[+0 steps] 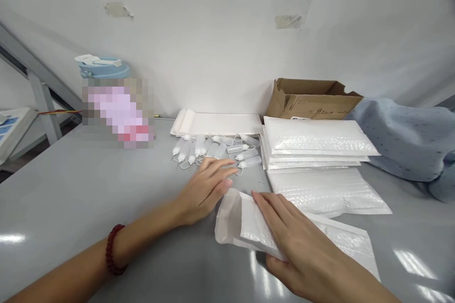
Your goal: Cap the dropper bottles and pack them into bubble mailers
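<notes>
My right hand (291,241) is closed around a white bubble mailer (254,222), fingers on top and thumb at the near edge. The mailer's mouth faces left and gapes open. My left hand (209,189), fingers apart and holding nothing, hovers just left of that mouth, near several small translucent squeeze bottles (209,149) lying in a loose group on the grey table. To the right of the bottles is a stack of white bubble mailers (316,137), with another mailer (327,189) lying in front of it.
Behind the bottles lies a row of pale flat packs (223,124). A cardboard box (316,104) stands at the back right beside a light blue cloth (408,137). At the back left are a blue lidded container (104,68) and a blurred-out pink item (119,111).
</notes>
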{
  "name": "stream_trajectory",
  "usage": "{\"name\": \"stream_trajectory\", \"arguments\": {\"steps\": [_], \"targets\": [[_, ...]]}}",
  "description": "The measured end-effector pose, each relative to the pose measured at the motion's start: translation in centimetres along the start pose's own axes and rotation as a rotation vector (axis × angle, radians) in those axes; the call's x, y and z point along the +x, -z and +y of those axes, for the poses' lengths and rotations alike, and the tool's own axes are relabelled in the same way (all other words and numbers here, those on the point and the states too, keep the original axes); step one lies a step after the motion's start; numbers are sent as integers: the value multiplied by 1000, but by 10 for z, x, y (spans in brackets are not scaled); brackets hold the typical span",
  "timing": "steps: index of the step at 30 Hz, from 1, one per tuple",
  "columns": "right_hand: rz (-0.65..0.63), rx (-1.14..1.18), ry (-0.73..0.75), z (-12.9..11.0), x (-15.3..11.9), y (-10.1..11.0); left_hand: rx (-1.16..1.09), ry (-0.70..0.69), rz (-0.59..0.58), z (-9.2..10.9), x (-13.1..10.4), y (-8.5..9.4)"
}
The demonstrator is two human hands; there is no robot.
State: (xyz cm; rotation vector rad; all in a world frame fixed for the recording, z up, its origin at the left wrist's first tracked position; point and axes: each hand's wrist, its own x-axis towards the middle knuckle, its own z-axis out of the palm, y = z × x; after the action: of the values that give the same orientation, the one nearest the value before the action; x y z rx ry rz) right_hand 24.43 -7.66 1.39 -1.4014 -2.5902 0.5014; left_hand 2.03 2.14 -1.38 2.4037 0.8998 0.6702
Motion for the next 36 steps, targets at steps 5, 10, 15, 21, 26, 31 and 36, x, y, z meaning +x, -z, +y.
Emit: {"name": "stream_trajectory", "arguments": {"steps": [5,10,15,21,26,31,36], "targets": [[-16,-35,-22,1,-3,0,73,21,-149,-3,7,-6],[-2,-42,-18,5,-4,0,-17,-15,-11,0,6,-1],[29,-64,-60,9,-4,1,13,25,183,0,7,5],[8,-78,-53,9,-4,0,106,-114,-64,-10,8,-12],[8,-94,-52,10,-5,1,170,-119,-70,-11,5,-14],[9,-96,-58,11,-4,3,149,-35,41,-9,1,-1],[21,-106,-44,11,-5,2,140,-18,-43,-8,0,-4]]}}
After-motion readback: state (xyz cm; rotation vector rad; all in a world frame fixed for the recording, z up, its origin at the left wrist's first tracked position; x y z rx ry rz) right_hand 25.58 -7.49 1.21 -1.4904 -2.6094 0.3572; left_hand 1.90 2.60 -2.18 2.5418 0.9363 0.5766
